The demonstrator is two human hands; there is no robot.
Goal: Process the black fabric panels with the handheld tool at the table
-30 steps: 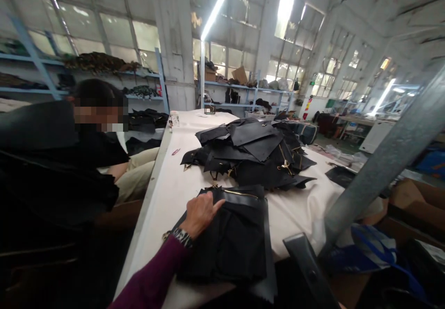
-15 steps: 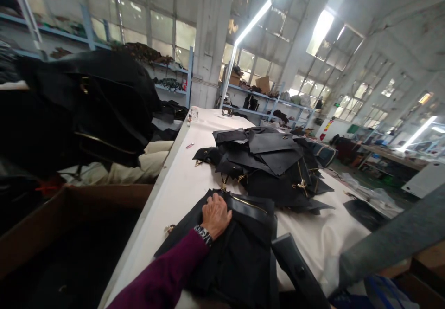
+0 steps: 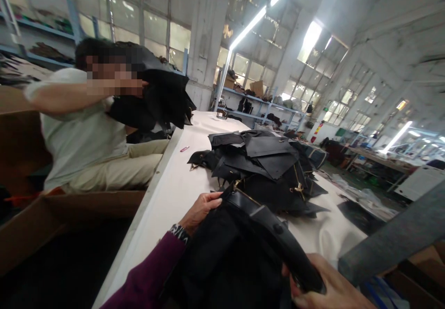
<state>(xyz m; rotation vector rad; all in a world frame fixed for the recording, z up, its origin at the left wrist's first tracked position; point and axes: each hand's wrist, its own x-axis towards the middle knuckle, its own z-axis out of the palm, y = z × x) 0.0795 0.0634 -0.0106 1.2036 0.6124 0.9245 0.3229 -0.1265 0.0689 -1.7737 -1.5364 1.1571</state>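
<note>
My left hand (image 3: pixel 201 209), in a purple sleeve with a patterned wristband, grips the left edge of a black bag (image 3: pixel 225 248) with a gold zipper, lifted at the near edge of the white table (image 3: pixel 174 183). My right hand (image 3: pixel 327 286) at the bottom right is closed around the bag's black strap (image 3: pixel 278 237), which arcs from the bag's top down to that hand. Just beyond the bag lies a pile of black bag pieces with gold fittings (image 3: pixel 267 165).
A seated person (image 3: pixel 86 132) in a pale shirt at the left holds up a black piece (image 3: pixel 156 95). A brown cardboard box (image 3: pixel 52 216) stands below them. A grey metal post (image 3: pixel 392 239) slants at the right. Blue shelves line the windows behind.
The bag has come up off the table towards me. My right hand entered and took the strap. The person at the left now holds a black piece up near their head.
</note>
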